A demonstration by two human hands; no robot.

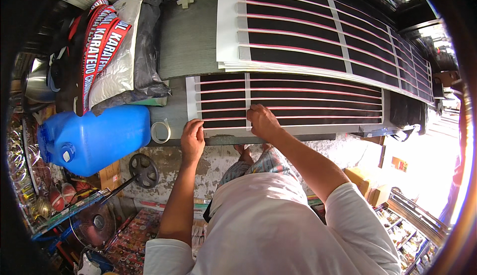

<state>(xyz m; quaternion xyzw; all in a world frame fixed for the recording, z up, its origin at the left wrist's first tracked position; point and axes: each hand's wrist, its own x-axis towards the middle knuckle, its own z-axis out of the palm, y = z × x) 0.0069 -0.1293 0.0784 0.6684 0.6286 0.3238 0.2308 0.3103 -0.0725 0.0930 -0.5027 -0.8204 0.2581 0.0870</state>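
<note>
In front of me a white sheet (192, 96) lies on the grey bench, carrying long black bands (313, 112) split by thin white-and-pink strips. A whitish cross tape (247, 87) runs across the bands. My right hand (263, 122) is closed at the near end of this tape, its fingertips pinched together on it. At the sheet's near left corner, my left hand (192, 140) has its fingers bent and pressed together; what they grip, if anything, is hidden. A tape roll (160, 124) stands left of my left hand.
Beyond it, a stack of similar striped sheets (231, 56) sits on a raised grey board (189, 36). On the left are a blue jerrycan (107, 136), a silver-and-black bag (119, 71) and red printed ribbons (99, 41). A dark handwheel (144, 171) sticks up below the jerrycan.
</note>
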